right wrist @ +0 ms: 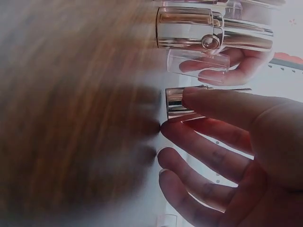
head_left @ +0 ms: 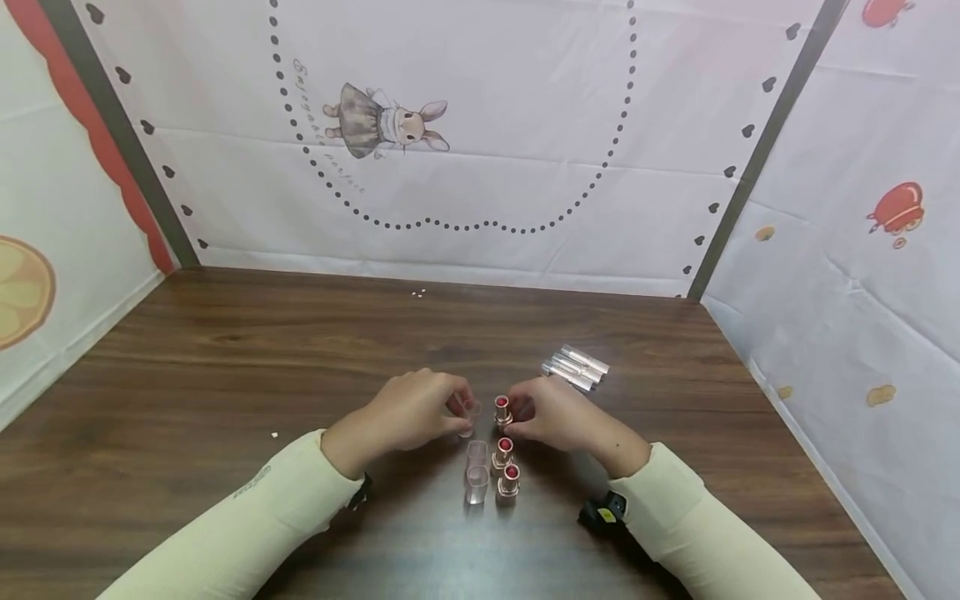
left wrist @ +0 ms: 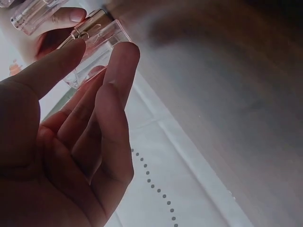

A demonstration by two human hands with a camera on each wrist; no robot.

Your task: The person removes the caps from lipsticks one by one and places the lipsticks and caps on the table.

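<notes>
My left hand [head_left: 420, 408] pinches an upright clear lipstick cap [left wrist: 98, 53] between thumb and fingers, close over the table. Just to the right, my right hand [head_left: 558, 412] holds an uncapped lipstick [head_left: 502, 408] by its shiny gold base [right wrist: 174, 105], thumb on one side and fingers on the other. Its red tip points up. Nearer the body stand two more uncapped red lipsticks, a middle one [head_left: 504, 452] and a front one [head_left: 510, 479]. Beside them on the left are two clear caps, a rear one [head_left: 477, 452] and a front one [head_left: 476, 487].
Several silver-and-clear tubes [head_left: 576, 367] lie side by side beyond my right hand. Tiny white bits [head_left: 418, 292] are near the back of the wooden table [head_left: 300, 333], with another speck [head_left: 274, 434] at the left. Printed cloth walls [head_left: 480, 192] enclose the table's back and sides.
</notes>
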